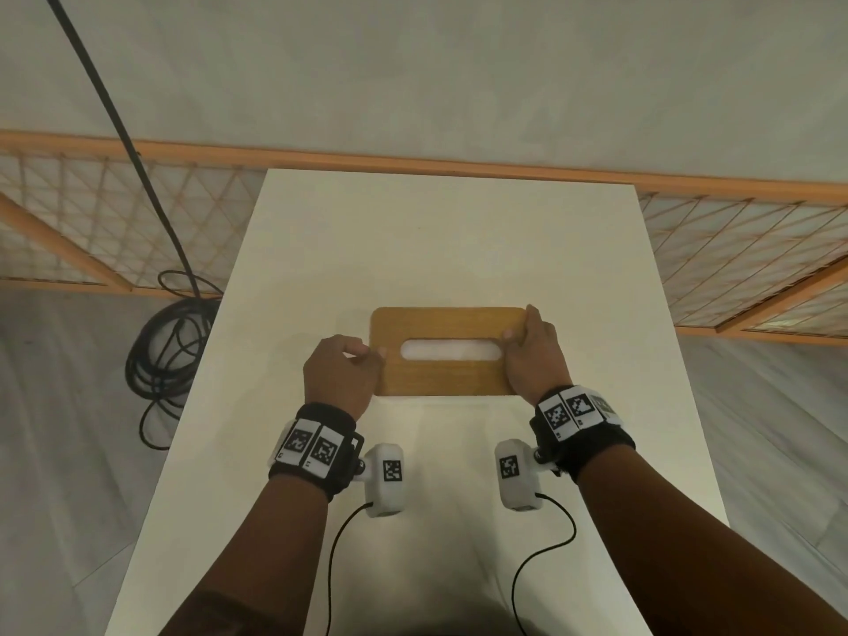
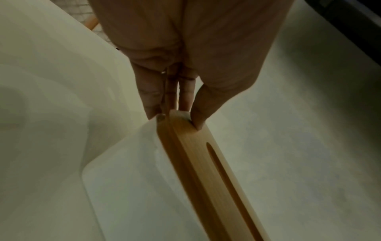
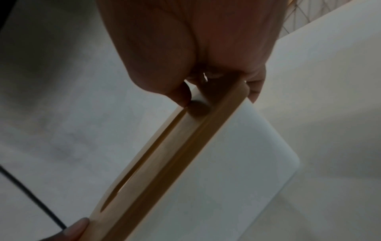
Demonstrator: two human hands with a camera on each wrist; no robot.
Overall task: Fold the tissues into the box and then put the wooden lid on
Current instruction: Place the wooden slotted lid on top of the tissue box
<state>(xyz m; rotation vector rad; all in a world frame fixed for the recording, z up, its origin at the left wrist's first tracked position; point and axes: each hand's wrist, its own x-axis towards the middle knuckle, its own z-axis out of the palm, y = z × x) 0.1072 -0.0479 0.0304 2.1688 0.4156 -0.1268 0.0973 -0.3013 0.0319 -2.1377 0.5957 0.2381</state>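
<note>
While both hands (image 1: 339, 374) pinch it, wooden lid (image 1: 447, 376) caps smooth white box (image 2: 132, 179).

— Where do your cameras sit?
— One on my head, looking steeply down at the desk (image 1: 440, 231); one on each wrist, pressed close, facing along my fingers.
— What do they share?
— The wooden lid (image 1: 447, 325); each wrist view sees one end.

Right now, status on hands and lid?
Left hand and right hand pinch wooden lid ends. Lid on white box. Nothing in the way.
</note>
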